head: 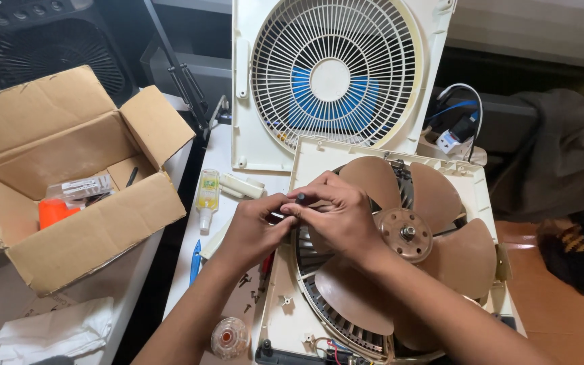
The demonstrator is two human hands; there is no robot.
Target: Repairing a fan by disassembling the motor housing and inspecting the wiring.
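Pinching a small dark screwdriver [300, 199] between them, left hand [255, 226] and right hand [339, 216] meet fingertip to fingertip above the brown fan blades' [441, 236] left edge.

White table [221, 145], opened fan housing [319, 162], small yellow bottle [207, 192], blue pen [195, 262], clear round cap [229, 336], loose screws [246, 280]

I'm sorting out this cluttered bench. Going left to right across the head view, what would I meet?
Cardboard box → small yellow bottle → left hand → right hand → fan hub → dark cloth.
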